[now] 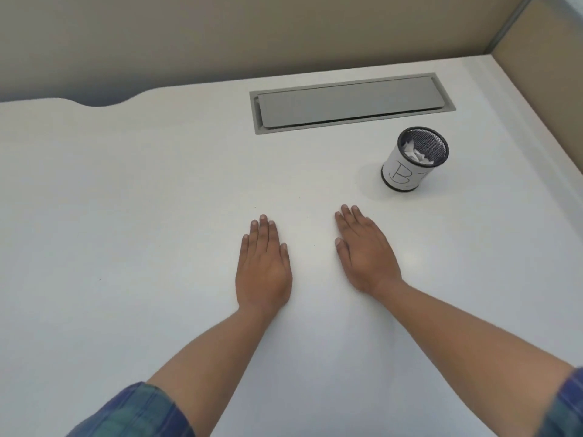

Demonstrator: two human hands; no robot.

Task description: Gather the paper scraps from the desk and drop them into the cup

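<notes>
A black mesh cup (pixel 400 175) wrapped in white paper with handwriting stands upright on the white desk (pixel 142 190), at the right. White crumpled paper scraps (pixel 415 152) lie inside it. My left hand (pixel 264 269) rests flat, palm down, on the desk near the middle, holding nothing. My right hand (pixel 366 253) lies flat beside it, fingers pointing toward the cup, a short way in front of and left of the cup. I see no loose scraps on the desk surface.
A grey cable-tray lid (pixel 347 104) is set flush into the desk behind the hands. Beige partition walls (pixel 220 36) close off the back and the right side (pixel 542 89). The desk's back edge has a curved notch (pixel 101 104) at the left.
</notes>
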